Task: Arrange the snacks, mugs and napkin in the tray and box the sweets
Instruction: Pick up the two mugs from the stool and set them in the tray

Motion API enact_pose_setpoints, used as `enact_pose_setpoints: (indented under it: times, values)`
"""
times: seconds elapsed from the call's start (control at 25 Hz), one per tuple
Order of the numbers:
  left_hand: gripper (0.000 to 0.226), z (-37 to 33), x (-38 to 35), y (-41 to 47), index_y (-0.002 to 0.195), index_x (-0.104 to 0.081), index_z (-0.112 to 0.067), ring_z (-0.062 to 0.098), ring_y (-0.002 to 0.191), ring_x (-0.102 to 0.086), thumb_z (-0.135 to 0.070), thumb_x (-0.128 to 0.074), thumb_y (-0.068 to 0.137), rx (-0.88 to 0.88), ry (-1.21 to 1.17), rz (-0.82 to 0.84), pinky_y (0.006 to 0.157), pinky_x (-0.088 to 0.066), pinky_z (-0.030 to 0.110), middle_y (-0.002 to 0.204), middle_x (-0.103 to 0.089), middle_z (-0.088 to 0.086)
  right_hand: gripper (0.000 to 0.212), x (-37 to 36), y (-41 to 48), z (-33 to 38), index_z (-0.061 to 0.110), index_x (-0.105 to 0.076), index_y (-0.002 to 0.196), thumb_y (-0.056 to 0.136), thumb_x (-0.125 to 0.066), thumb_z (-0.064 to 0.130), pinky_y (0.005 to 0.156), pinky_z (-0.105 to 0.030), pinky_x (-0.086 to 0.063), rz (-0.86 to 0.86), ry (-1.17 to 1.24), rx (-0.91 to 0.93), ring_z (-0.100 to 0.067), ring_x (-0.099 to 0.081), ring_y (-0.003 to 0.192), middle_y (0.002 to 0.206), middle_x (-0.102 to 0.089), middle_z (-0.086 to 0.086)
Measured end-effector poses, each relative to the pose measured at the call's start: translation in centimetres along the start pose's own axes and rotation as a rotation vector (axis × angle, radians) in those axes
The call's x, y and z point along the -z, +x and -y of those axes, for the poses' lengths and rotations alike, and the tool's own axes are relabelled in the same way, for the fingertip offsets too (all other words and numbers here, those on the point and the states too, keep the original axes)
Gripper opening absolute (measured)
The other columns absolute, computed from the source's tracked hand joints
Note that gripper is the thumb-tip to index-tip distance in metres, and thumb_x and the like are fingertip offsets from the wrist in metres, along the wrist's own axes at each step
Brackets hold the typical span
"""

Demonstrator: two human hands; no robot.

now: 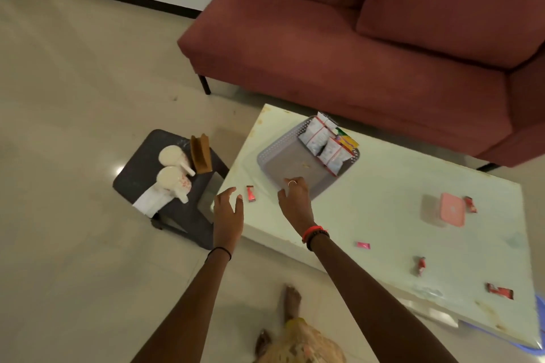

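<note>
L hand [228, 209] open, fingers spread, nothing in it, hovering over the table's [383, 186] left edge. R hand [295, 200] open too, empty, fingertips at the near rim of the grey tray [283, 156]; can't tell if touching. Between the hands: red sweet [251, 193], flat by the left edge, long axis near-to-far. The tray sits towards the far left corner, angled, snack pkts [321, 141] piled at its far end. Off the left edge, a dark stool [138, 174] carries two white mugs [174, 181], handles towards the table, a white napkin [152, 200] at the nearer mug and a brown holder [201, 153]. Towards the right edge there's a clear box w/ pink lid [452, 209], with another sweet [471, 204] just beside it. Near edge: pink sweet [363, 245], red bar [500, 291]. Sofa [354, 53] beyond the far edge.
</note>
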State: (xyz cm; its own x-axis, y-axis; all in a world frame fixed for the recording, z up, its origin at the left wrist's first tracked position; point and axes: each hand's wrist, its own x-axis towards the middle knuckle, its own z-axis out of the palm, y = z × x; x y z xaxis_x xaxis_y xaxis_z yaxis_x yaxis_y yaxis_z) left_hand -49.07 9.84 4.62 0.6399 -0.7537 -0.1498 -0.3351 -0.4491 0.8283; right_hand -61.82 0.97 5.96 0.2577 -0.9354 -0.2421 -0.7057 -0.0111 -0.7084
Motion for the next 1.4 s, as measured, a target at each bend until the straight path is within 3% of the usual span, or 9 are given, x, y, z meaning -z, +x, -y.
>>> enact_pose_setpoints:
  times: [0.08, 0.32, 0.44, 0.6, 0.76, 1.04, 1.2, 1.4]
  values:
    - [0.035, 1.4, 1.6, 1.5, 0.128, -0.048, -0.009, 0.025, 0.120, -0.049, -0.023, -0.044, 0.096, 0.066, -0.007, -0.055, 0.092, -0.042, 0.029, 0.132, -0.049, 0.014, 0.034, -1.8, 1.6, 1.9, -0.005, -0.055, 0.122, 0.092, -0.048, 0.009, 0.103, -0.027, -0.036, 0.057, -0.027, 0.038, -0.028, -0.046, 0.122, 0.130, -0.048, -0.015]
    - [0.037, 4.7, 5.1, 7.3, 0.129, -0.047, -0.004, 0.032, 0.122, -0.047, -0.015, -0.050, 0.093, 0.211, -0.027, -0.242, 0.101, -0.043, 0.043, 0.132, -0.047, 0.019, 0.037, -7.1, 7.3, 6.2, 0.002, -0.053, 0.129, 0.094, -0.049, 0.014, 0.103, -0.024, -0.034, 0.219, -0.076, 0.153, -0.024, -0.046, 0.124, 0.132, -0.047, -0.013]
    - [0.043, 6.8, 6.3, 10.0, 0.130, -0.045, -0.004, 0.034, 0.122, -0.047, -0.017, -0.057, 0.090, 0.282, 0.023, -0.307, 0.098, -0.047, 0.046, 0.133, -0.045, 0.020, 0.036, -9.8, 10.2, 8.0, 0.004, -0.052, 0.129, 0.095, -0.049, 0.015, 0.096, -0.020, -0.037, 0.298, -0.075, 0.166, -0.023, -0.048, 0.121, 0.135, -0.046, -0.012]
    - [0.055, 9.7, 7.5, 13.5, 0.132, -0.041, -0.004, 0.036, 0.122, -0.045, -0.022, -0.064, 0.085, 0.385, 0.139, -0.349, 0.095, -0.048, 0.049, 0.135, -0.042, 0.021, 0.032, -13.0, 13.6, 10.3, 0.004, -0.053, 0.125, 0.096, -0.049, 0.016, 0.099, -0.029, -0.042, 0.371, -0.149, 0.241, -0.027, -0.048, 0.121, 0.130, -0.049, -0.014]
    - [0.072, 12.1, 7.9, 16.5, 0.135, -0.035, -0.003, 0.036, 0.124, -0.043, -0.032, -0.070, 0.079, 0.429, 0.202, -0.333, 0.101, -0.044, 0.048, 0.138, -0.040, 0.022, 0.028, -16.3, 16.6, 13.1, 0.001, -0.055, 0.117, 0.094, -0.053, 0.017, 0.096, -0.036, -0.049, 0.430, -0.199, 0.325, -0.030, -0.053, 0.112, 0.122, -0.054, -0.018]
    - [0.099, 14.7, 6.8, 19.4, 0.140, -0.026, 0.001, 0.035, 0.131, -0.038, -0.038, -0.080, 0.067, 0.407, 0.286, -0.260, 0.107, -0.040, 0.046, 0.141, -0.037, 0.023, 0.049, -22.6, 21.0, 16.3, 0.002, -0.044, 0.133, 0.088, -0.060, 0.015, 0.105, -0.036, -0.037, 0.652, -0.316, 0.472, -0.030, -0.045, 0.125, 0.136, -0.045, -0.018]
    - [0.101, 16.4, 6.8, 20.9, 0.143, -0.020, -0.003, 0.034, 0.132, -0.037, -0.037, -0.079, 0.068, 0.413, 0.270, -0.237, 0.107, -0.039, 0.045, 0.143, -0.036, 0.020, 0.065, -26.1, 22.9, 17.0, 0.007, -0.037, 0.141, 0.085, -0.067, 0.020, 0.111, -0.035, -0.029, 0.758, -0.372, 0.522, -0.028, -0.035, 0.134, 0.141, -0.041, -0.017]
    - [0.099, 17.8, 7.0, 21.9, 0.141, -0.024, -0.006, 0.030, 0.127, -0.043, -0.036, -0.081, 0.065, 0.353, 0.249, -0.166, 0.103, -0.043, 0.043, 0.139, -0.041, 0.016, 0.082, -29.1, 24.5, 17.5, 0.018, -0.026, 0.148, 0.080, -0.072, 0.025, 0.116, -0.043, -0.025, 0.854, -0.484, 0.543, -0.032, -0.025, 0.140, 0.149, -0.033, -0.016]
